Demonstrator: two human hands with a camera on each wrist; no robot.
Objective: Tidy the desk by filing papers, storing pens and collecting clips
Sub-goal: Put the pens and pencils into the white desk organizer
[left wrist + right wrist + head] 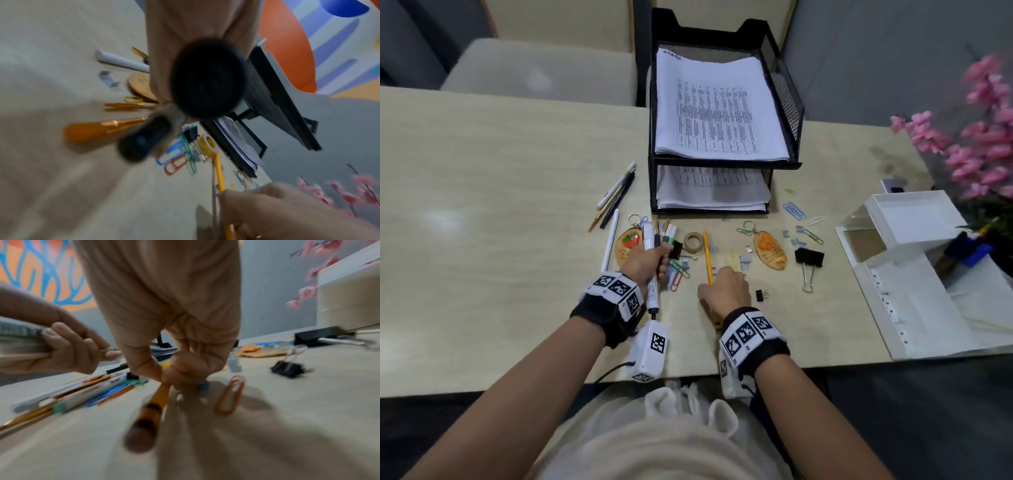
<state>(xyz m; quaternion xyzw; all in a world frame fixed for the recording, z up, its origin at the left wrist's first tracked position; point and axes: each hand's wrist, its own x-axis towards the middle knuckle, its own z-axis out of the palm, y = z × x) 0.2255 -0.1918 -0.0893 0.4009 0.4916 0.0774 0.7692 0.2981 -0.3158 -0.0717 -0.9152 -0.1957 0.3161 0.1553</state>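
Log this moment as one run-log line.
left hand: grips markers | right hand: grips yellow pencil | papers: filed in tray | clips: still scattered

Left hand (pixel 645 262) holds a fisted grip; right hand (pixel 724 286) pinches, knuckles up.

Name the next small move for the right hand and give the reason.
Probably lift the yellow pencil off the desk and pass it into the left hand. The right hand already has its grip on the pencil's near end, and the left hand holds a bundle of markers, so adding it seems natural.
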